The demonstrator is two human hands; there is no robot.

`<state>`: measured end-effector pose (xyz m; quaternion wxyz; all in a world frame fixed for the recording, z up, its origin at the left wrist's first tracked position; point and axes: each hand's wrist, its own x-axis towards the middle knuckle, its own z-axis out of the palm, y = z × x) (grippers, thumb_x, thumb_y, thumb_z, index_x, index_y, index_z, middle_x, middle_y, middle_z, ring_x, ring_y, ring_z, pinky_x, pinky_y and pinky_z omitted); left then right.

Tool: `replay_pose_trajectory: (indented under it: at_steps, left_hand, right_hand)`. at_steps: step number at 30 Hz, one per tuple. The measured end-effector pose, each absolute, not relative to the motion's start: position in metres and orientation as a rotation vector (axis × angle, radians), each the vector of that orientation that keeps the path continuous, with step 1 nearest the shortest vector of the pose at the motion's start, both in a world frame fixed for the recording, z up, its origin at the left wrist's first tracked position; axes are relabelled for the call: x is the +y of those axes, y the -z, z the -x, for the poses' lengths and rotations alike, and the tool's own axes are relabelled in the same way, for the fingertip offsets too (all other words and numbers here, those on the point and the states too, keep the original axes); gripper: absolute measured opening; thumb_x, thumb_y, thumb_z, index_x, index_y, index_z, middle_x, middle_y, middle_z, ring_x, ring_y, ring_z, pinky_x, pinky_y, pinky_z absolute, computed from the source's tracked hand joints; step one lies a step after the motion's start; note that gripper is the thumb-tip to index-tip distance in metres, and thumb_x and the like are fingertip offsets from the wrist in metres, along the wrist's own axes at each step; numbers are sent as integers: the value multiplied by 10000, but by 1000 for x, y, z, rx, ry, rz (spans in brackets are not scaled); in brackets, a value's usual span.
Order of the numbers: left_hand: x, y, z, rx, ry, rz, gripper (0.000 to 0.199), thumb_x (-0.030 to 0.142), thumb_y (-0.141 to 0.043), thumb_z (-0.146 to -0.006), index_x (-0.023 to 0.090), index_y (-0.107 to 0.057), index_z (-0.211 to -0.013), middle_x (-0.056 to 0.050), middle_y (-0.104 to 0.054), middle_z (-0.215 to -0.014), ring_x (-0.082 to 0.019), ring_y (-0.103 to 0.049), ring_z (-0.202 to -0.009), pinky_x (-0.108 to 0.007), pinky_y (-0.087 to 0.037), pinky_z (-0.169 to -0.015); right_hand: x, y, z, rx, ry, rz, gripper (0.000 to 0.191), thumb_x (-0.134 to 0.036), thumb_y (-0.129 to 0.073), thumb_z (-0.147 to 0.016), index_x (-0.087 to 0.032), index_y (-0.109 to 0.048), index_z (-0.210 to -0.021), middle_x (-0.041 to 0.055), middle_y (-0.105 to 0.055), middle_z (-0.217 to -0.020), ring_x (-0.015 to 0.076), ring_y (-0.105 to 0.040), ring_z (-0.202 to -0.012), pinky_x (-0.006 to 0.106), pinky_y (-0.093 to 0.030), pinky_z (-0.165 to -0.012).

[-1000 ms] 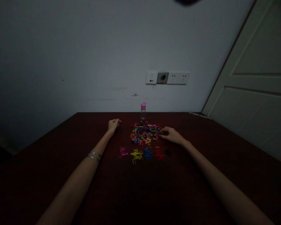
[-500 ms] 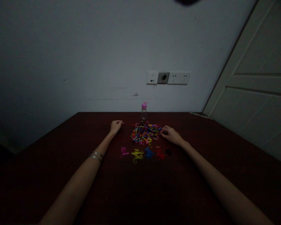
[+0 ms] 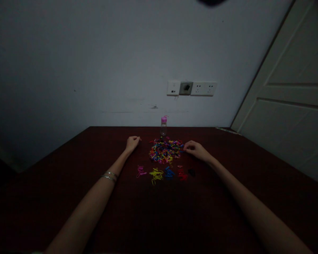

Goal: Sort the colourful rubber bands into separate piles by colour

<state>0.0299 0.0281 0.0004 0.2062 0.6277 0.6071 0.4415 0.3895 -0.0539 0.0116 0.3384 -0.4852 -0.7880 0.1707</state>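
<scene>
A heap of small multicoloured rubber bands [image 3: 164, 151] lies on the dark red table. At its right edge my right hand [image 3: 197, 150] has thumb and fingertips pinched together. A bit of blue shows by those fingertips; whether it is held is too small to tell. My left hand [image 3: 133, 143] rests on the table left of the heap, fingers curled closed, nothing visible in them. Nearer me are small colour groups in a row: pink bands [image 3: 141, 171], yellow bands [image 3: 156, 174], blue bands [image 3: 169, 173], red bands [image 3: 182, 174] and black bands [image 3: 191, 172].
Behind the heap stands a clear bottle [image 3: 163, 129] with a pink cap. The table [image 3: 153, 218] meets a pale wall with socket plates [image 3: 191, 88]. A panelled door [image 3: 283, 95] is on the right.
My right hand has shifted very slightly at the heap's edge, its fingertips drawn closer together. The left hand stays in place; the whole view has moved a little.
</scene>
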Motion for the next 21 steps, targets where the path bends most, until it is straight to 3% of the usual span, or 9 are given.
replay_pose_trajectory:
  at_steps: [13,21]
  left_hand:
    - [27,0,-30,1679,-1194,-1782,299,342,-440,-704,138,-652,-648,21,-481,-432,-106,-443,-452,-209,-308,-481]
    - [27,-2,-31,1708,-1125,-1854,328,367,-434,-711,139,-667,-678,11,-502,-455,-115,-462,-474,-215,-316,-494]
  right_hand:
    - [-94,-60,-354,-2573,-792,1134,145,-220,-560,-681,-175,-694,-717,29,-585,-765,125,-524,-681,226,-414,-611]
    - [-90,-56,-356,-2470,-872,1210,165,-211,-536,-674,-159,-679,-737,24,-625,-711,125,-542,-644,225,-404,-584]
